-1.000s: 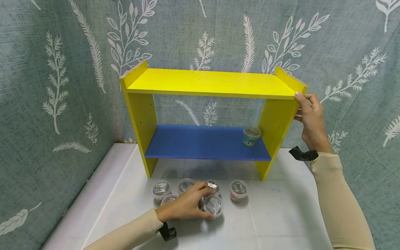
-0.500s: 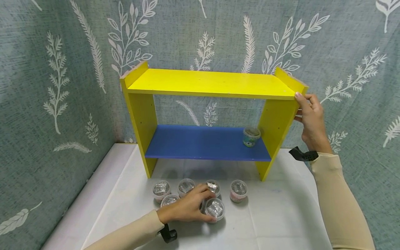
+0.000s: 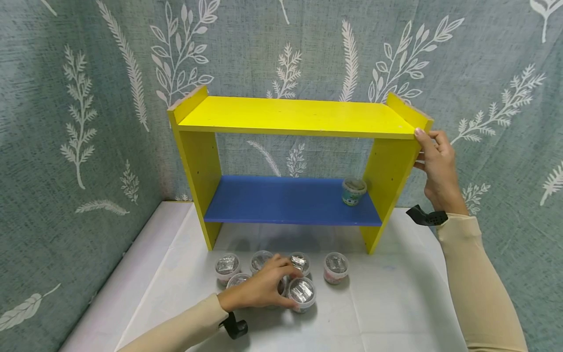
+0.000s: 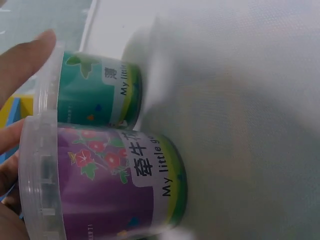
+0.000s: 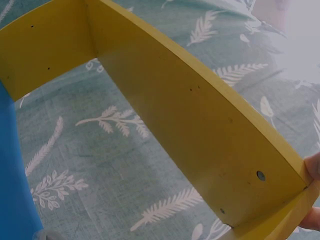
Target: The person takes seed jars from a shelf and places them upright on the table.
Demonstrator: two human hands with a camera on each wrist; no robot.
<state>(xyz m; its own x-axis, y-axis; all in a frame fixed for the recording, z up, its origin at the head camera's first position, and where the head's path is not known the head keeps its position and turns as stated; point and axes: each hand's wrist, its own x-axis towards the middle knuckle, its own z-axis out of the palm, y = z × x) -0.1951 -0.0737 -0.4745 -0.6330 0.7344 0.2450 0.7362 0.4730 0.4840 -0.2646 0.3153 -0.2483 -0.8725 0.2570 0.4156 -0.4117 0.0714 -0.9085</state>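
Observation:
My left hand [image 3: 264,283] grips the rim of a clear-lidded plastic cup [image 3: 302,291] at the front right of a cluster on the white table. In the left wrist view, a fingertip touches the lid of a green-printed cup [image 4: 82,90]; a purple flower-printed cup [image 4: 110,185] stands nearer the camera. My right hand [image 3: 440,164] holds the upper right corner of a yellow shelf unit [image 3: 299,116], thumb on its front edge and fingers round the side. In the right wrist view only fingertips [image 5: 312,167] show at that corner.
A teal cup [image 3: 353,191] stands at the right end of the blue shelf [image 3: 281,200]. Other cups sit near the hand: a pink one [image 3: 335,269] apart on the right, another [image 3: 227,268] at the left. A leaf-patterned cloth [image 3: 290,63] hangs behind.
The cup at my left hand shifts and tilts slightly, with the hand staying nearly in place. My right hand keeps its hold on the shelf unit.

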